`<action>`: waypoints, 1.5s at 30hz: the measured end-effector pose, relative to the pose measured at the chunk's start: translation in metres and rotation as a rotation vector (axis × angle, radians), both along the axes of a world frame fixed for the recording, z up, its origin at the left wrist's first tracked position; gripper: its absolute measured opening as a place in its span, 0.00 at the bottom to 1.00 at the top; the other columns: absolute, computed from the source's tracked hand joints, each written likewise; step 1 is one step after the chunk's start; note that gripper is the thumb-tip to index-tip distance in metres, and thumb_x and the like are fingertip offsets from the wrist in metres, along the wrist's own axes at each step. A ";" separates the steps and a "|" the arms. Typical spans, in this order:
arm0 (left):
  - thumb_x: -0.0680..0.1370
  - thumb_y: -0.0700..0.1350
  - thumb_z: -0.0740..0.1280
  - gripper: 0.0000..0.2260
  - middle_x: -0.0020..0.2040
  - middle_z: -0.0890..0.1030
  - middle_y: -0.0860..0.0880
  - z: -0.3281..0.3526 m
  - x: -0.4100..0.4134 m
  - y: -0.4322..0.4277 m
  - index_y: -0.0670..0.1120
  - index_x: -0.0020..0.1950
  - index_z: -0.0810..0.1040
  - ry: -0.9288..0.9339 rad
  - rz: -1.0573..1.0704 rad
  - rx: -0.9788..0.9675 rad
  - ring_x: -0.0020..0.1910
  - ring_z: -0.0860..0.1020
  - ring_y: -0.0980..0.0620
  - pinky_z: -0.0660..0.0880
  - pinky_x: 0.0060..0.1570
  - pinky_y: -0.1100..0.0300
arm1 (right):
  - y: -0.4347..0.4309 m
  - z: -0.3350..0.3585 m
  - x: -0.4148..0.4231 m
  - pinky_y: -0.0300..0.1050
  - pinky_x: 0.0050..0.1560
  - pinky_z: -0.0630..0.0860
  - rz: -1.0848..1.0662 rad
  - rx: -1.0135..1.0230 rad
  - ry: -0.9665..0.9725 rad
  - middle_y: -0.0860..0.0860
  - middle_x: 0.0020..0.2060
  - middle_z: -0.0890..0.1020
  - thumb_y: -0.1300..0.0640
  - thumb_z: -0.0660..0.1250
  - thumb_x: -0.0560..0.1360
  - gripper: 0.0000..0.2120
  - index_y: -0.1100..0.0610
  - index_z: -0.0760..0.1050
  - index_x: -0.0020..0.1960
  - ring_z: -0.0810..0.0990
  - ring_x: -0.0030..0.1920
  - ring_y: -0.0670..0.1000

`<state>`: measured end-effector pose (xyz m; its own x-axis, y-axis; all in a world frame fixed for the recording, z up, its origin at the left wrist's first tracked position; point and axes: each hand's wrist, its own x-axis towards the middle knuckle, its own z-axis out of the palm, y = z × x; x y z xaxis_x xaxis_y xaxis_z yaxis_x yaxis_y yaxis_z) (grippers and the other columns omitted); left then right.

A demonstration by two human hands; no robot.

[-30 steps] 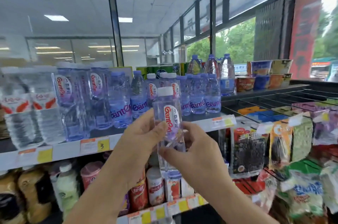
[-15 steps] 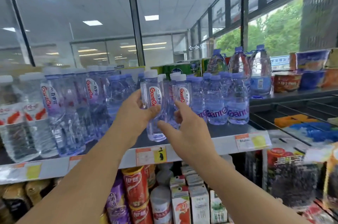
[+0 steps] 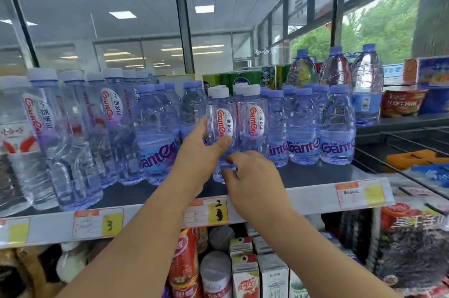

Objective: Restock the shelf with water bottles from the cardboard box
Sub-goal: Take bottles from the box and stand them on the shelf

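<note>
One slim clear-plastic bottle, white-capped, upright at the shelf, left hand wrapping it, right hand pinching lower.

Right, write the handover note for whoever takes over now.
Left grip holds the white-capped bottle mid-body; right grip pinches its lower part.
The bottle is upright at the front of the shelf, beside a matching bottle; whether it is set down is unclear.
Left to do: release, then fetch more from the cardboard box, which is out of view.
</note>
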<state>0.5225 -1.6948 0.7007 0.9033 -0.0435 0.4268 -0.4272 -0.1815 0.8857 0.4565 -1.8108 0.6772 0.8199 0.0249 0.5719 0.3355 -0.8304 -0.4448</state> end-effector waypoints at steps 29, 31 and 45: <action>0.79 0.38 0.67 0.12 0.55 0.83 0.50 -0.101 -0.154 0.073 0.53 0.58 0.79 0.199 -0.200 -0.123 0.53 0.82 0.51 0.80 0.52 0.52 | 0.057 -0.094 -0.123 0.44 0.45 0.74 -0.059 0.118 -0.068 0.49 0.46 0.81 0.53 0.67 0.78 0.08 0.54 0.82 0.51 0.78 0.47 0.48; 0.79 0.38 0.66 0.12 0.55 0.82 0.50 -0.140 -0.167 0.080 0.52 0.59 0.79 0.270 -0.194 -0.095 0.52 0.82 0.53 0.80 0.50 0.53 | 0.065 -0.127 -0.142 0.52 0.47 0.78 -0.060 0.128 0.015 0.53 0.48 0.82 0.53 0.66 0.79 0.09 0.56 0.82 0.51 0.80 0.48 0.51; 0.79 0.40 0.68 0.12 0.49 0.83 0.58 -0.411 -0.250 0.091 0.54 0.60 0.79 0.817 -0.013 0.001 0.48 0.81 0.52 0.78 0.55 0.44 | 0.067 -0.385 -0.215 0.49 0.53 0.77 -0.117 0.221 0.551 0.53 0.52 0.83 0.56 0.68 0.76 0.11 0.57 0.82 0.56 0.80 0.51 0.52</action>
<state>0.2727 -1.6042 0.2897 0.9288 -0.0559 -0.3663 0.3512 -0.1822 0.9184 0.2420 -1.7442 0.2927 0.9870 -0.1546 0.0438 -0.0813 -0.7157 -0.6936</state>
